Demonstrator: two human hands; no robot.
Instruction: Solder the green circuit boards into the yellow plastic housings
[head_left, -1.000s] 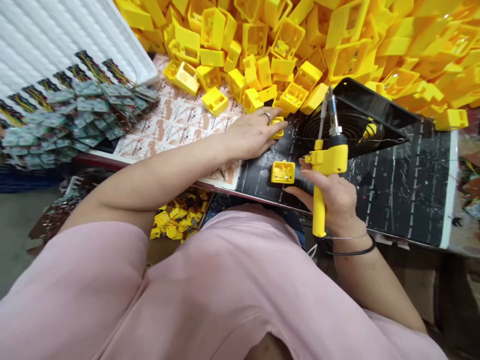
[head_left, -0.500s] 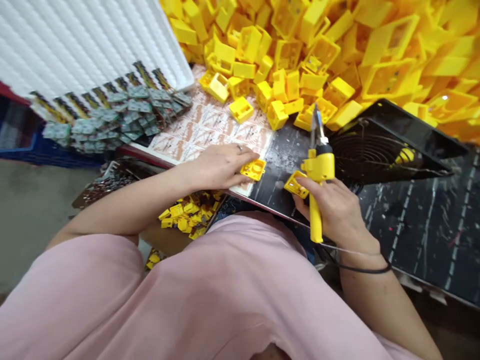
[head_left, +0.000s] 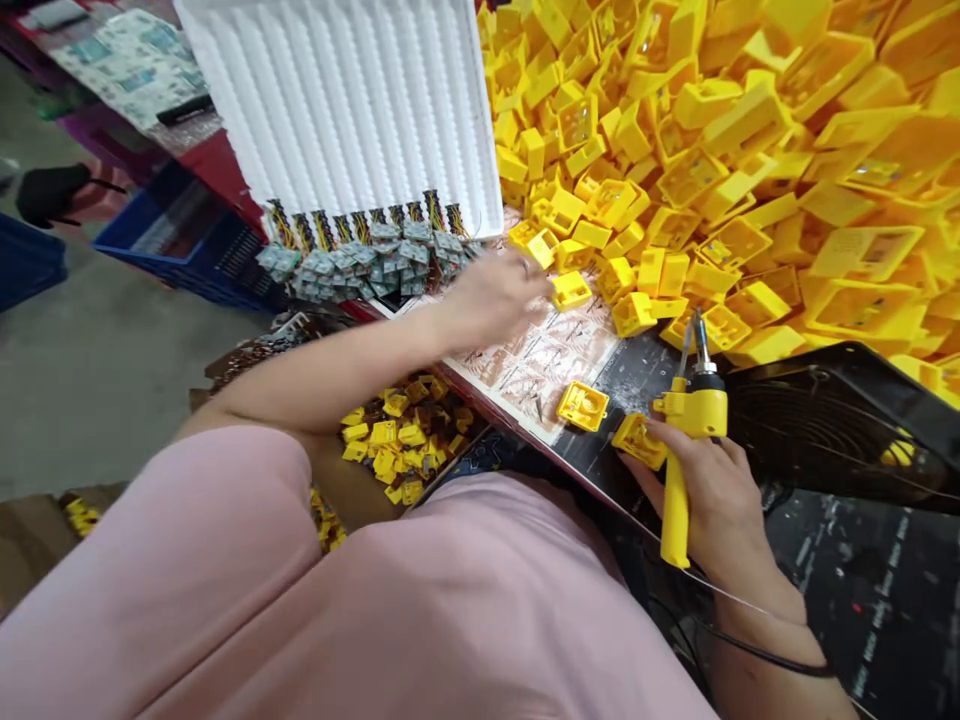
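My right hand (head_left: 716, 490) is closed around a yellow soldering gun (head_left: 679, 495), its metal tip pointing away from me and a thin wire trailing from the handle's end. The same hand's thumb and fingers pinch a small yellow plastic case (head_left: 637, 440). A second open yellow case (head_left: 583, 406) lies face up on the work surface beside it, with no hand on it. My left hand (head_left: 499, 295), smeared by motion, is over the printed sheet (head_left: 529, 375), between the circuit boards (head_left: 360, 265) and the yellow cases; its fingers are unclear.
A big heap of yellow cases (head_left: 675, 180) covers the back right. White ridged foam (head_left: 360, 110) stands behind the wired circuit boards. A black fan (head_left: 840, 430) sits right of the soldering gun. Below the table edge is a box of yellow parts (head_left: 397, 435); blue crates (head_left: 172, 240) stand at left.
My left hand has let go of the yellow case and moved away, toward the boards and heap. The right hand still holds the soldering gun and a case. The view has shifted left.
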